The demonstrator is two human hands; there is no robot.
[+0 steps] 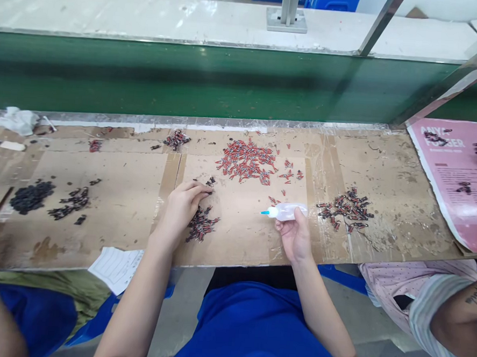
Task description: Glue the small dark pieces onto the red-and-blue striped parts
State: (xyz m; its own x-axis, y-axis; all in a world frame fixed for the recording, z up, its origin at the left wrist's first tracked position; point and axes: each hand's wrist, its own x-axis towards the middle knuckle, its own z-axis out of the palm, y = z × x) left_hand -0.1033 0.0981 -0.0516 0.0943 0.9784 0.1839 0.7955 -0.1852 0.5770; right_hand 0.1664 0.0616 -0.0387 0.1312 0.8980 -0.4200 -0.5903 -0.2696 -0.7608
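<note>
My left hand [185, 206] is closed in a pinch, with a small dark piece at its fingertips. A few small black parts [210, 181] lie just beyond those fingertips. Beside and below the fingers is a pile of small red-and-black parts [202, 225]. In my right hand [295, 238] is a clear squeeze bottle [287, 211], lying on its side with its blue nozzle pointing left. A wide heap of small red parts with metal ends [246, 160] spreads out ahead of both hands. To the right of the bottle is another pile of red-and-black parts [346, 209].
Cardboard [133, 188] covers the bench, backed by a green panel [167, 80]. Black parts [32, 195] are heaped at left, near crumpled white tissue [16, 120]. A pink printed sheet [452, 186] lies at right. Co-workers' arms show on both sides. Paper [115, 269] overhangs the front edge.
</note>
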